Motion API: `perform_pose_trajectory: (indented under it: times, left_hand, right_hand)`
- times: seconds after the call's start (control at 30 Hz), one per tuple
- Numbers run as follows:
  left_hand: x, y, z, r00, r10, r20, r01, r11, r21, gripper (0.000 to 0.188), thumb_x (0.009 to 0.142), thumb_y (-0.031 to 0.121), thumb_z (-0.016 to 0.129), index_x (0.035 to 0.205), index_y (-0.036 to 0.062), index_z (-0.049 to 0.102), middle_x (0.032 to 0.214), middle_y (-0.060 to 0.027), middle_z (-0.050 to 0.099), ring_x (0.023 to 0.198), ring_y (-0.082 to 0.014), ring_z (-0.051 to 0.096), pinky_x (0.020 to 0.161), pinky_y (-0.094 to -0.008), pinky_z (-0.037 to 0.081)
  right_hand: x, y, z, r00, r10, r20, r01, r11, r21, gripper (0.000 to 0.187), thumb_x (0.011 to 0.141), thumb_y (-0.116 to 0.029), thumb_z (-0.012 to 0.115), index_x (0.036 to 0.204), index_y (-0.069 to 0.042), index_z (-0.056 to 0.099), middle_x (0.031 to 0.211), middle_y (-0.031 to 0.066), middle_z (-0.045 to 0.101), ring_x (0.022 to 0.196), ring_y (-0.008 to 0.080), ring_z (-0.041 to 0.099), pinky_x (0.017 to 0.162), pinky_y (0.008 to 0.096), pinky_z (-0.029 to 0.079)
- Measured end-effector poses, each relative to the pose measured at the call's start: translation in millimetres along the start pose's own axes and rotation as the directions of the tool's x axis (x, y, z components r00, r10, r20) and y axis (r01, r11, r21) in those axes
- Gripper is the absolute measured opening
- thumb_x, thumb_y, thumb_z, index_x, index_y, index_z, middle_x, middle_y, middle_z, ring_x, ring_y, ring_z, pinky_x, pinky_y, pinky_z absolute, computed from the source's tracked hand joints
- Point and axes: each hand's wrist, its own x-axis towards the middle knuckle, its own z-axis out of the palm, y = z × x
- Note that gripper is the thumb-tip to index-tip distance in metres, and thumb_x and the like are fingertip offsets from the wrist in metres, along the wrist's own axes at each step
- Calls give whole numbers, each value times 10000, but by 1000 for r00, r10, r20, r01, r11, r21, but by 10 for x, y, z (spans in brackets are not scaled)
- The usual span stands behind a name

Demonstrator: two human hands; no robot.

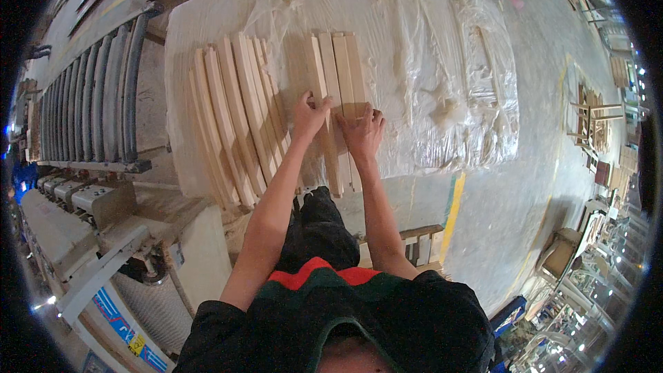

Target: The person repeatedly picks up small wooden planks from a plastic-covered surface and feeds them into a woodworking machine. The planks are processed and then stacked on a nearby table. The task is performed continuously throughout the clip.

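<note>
A small group of pale wooden strips (349,69) lies side by side in front of me on a plastic-wrapped stack (428,34). My left hand (310,117) is closed on the leftmost strip (318,65) of this group, with thumb and forefinger near its edge. At the group's right side, my right hand (363,131) has its fingers curled over the strips. Its palm hides part of the wood. Left of my left hand lies a larger set of wooden strips (231,114), some fanned slightly apart, their near ends partly behind my forearm.
A roller conveyor (93,100) stands on the left, with a machine (76,221) below it. Grey floor (497,207) with a yellow line (452,214) runs along the right. Stacked wood (594,121) and a brown chair-like piece (558,255) stand farther right.
</note>
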Motion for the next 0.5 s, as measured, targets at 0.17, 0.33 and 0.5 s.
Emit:
perform_pose_trajectory:
  times: [0.17, 0.33, 0.5]
  left_hand:
    - [-77, -171, 73, 939, 245, -242, -183, 950, 255, 516, 808, 388, 693, 1020, -74, 602, 854, -255, 645, 803, -381, 642, 704, -459, 497]
    - [160, -94, -9, 979, 202, -15, -190, 942, 275, 428, 839, 380, 658, 756, -39, 627, 670, -230, 605, 693, -415, 613, 642, -480, 478]
    - [217, -208, 0, 953, 291, -86, -276, 949, 153, 424, 811, 372, 697, 712, -34, 629, 615, -227, 586, 587, -355, 595, 575, -438, 454]
  right_hand:
    - [-38, 47, 5, 998, 7, 58, -8, 1000, 14, 792, 705, -354, 779, 1304, 18, 417, 1161, 275, 495, 1074, 438, 460, 912, 505, 398]
    - [-451, -288, -117, 990, 11, 139, 12, 986, -166, 996, 672, -488, 771, 1406, -36, 273, 1297, 339, 357, 1146, 515, 401, 940, 586, 358]
    - [-576, -401, -4, 982, 101, 159, -50, 953, -297, 1132, 614, -523, 787, 1474, -98, 188, 1355, 376, 264, 1207, 531, 318, 982, 602, 290]
